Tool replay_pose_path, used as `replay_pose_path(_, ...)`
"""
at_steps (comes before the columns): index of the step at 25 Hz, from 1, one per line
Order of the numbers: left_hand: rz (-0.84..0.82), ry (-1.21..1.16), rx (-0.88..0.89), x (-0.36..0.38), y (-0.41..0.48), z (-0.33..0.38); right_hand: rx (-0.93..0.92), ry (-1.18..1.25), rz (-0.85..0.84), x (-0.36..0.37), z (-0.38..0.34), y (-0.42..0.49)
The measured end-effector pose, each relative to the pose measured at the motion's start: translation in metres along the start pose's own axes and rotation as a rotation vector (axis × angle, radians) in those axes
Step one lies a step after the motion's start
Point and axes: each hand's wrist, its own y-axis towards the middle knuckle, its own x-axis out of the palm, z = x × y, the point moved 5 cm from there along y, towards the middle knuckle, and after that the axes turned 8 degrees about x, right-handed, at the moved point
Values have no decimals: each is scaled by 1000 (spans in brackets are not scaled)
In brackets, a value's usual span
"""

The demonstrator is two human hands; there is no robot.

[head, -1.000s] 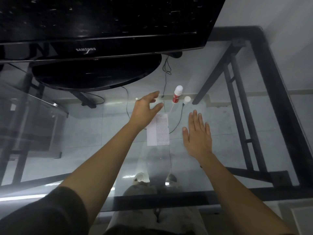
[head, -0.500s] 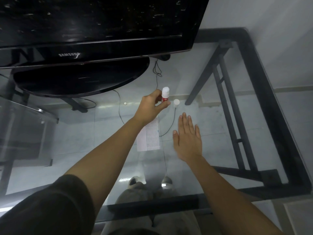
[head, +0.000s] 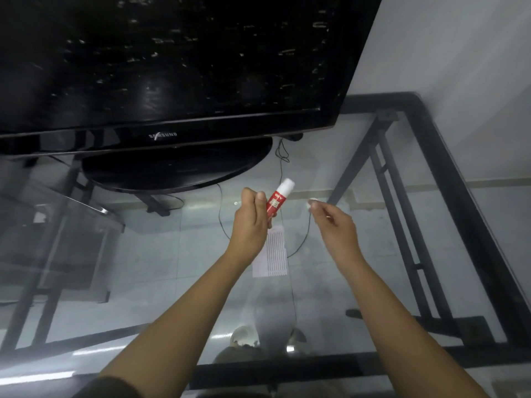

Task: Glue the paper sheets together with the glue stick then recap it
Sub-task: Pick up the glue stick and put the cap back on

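My left hand [head: 249, 222] grips a red glue stick [head: 276, 201] with a white top, held tilted above the glass table. My right hand [head: 334, 225] pinches the small white cap [head: 312, 203] at its fingertips, a short way right of the glue stick. The lined paper sheets [head: 272, 255] lie flat on the glass below and between my hands, partly hidden by my left wrist.
A black television [head: 178, 67] on an oval stand [head: 178, 170] fills the back of the glass table [head: 373, 282]. The black metal frame [head: 459, 214] runs along the right and front edges. A thin cable [head: 301, 245] shows near the paper.
My left hand has lifted the glue stick off the table. My right hand left its flat rest on the glass and picked up the white cap.
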Motion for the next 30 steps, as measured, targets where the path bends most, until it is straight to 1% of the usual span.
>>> replay_pose_path(2,72,49,34,-4,-2,12,-10,69,-127,12,-28,-8)
replay_pose_path(3,87,64,39,-4,-3,16,-28,76,-163,16,-38,-13)
replay_pose_path(6,123,50,39,-2,-6,27,-39,188,-194,21,-52,-24)
replay_pose_path(8,141,93,65,-2,-7,33,-10,250,-184,19,-53,-28)
replay_pose_path(10,110,113,65,-4,-6,30,32,288,-114,12,-53,-27)
replay_pose_path(11,75,62,62,-5,-7,28,43,314,-66,6,-54,-26)
replay_pose_path(13,-53,-47,83,-6,-10,24,48,366,-5,-1,-57,-25)
replay_pose_path(14,-94,-17,144,-6,-12,25,48,379,-1,-3,-59,-25)
replay_pose_path(15,-100,27,206,-8,-15,26,52,384,-7,-3,-60,-26)
replay_pose_path(16,-65,45,242,-11,-15,27,58,391,-16,-2,-61,-26)
replay_pose_path(17,-38,19,227,-14,-14,27,62,403,-26,-1,-62,-26)
replay_pose_path(18,-45,-78,163,-13,-13,25,58,414,-35,0,-63,-26)
replay_pose_path(19,-78,-221,44,-11,-10,22,47,420,-43,1,-65,-26)
replay_pose_path(20,-128,-403,-149,-7,-9,16,32,420,-53,3,-66,-26)
replay_pose_path(21,-178,-571,-380,-2,-11,13,16,417,-62,4,-67,-25)
replay_pose_path(22,-218,-673,-583,2,-15,12,2,408,-68,5,-68,-25)
replay_pose_path(23,-240,-694,-702,4,-17,11,-5,401,-71,6,-68,-25)
replay_pose_path(24,-254,-663,-746,4,-18,12,-2,397,-68,7,-67,-25)
replay_pose_path(25,-252,-611,-703,2,-16,14,8,399,-62,7,-66,-25)
replay_pose_path(26,-217,-561,-582,-2,-13,16,21,410,-54,7,-65,-25)
replay_pose_path(28,-134,-457,-238,-8,-7,25,44,445,-36,5,-65,-24)
replay_pose_path(29,-98,-395,-113,-11,-7,31,51,451,-28,5,-66,-24)
replay_pose_path(30,-77,-331,-56,-12,-7,32,50,449,-27,4,-68,-24)
